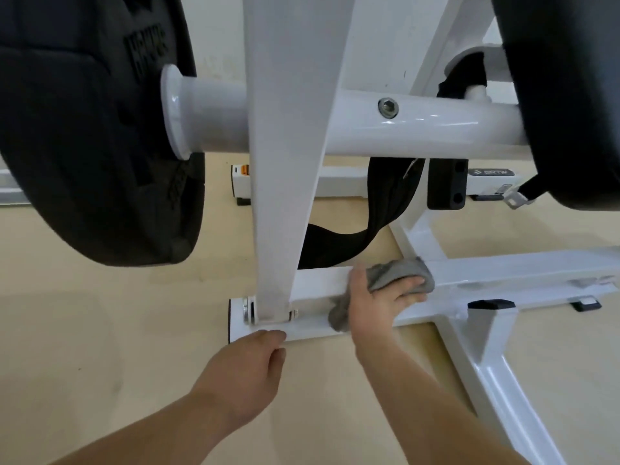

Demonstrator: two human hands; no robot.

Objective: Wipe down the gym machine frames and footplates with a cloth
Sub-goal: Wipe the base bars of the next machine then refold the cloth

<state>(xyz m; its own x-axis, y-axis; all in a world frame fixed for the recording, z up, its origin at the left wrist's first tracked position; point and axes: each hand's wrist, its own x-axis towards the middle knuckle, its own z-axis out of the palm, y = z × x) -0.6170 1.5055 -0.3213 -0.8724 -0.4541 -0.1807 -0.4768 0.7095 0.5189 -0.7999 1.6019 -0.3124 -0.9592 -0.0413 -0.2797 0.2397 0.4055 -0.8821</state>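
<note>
A white gym machine frame fills the view. Its low base beam (318, 280) runs left to right just above the floor. My right hand (379, 303) presses a grey cloth (399, 273) onto the top of this beam, fingers laid over the cloth, with a loose end of cloth hanging below the palm. My left hand (248, 367) hovers by the beam's near left end, fingers loosely curled and holding nothing. A white upright arm (285, 162) pivots at the beam's left end.
A black weight plate (94, 135) hangs on a white sleeve at the left. A black strap (379, 209) droops behind the beam. A black pad (567, 95) sits upper right. White base legs (496, 370) spread right over the tan floor (100, 330).
</note>
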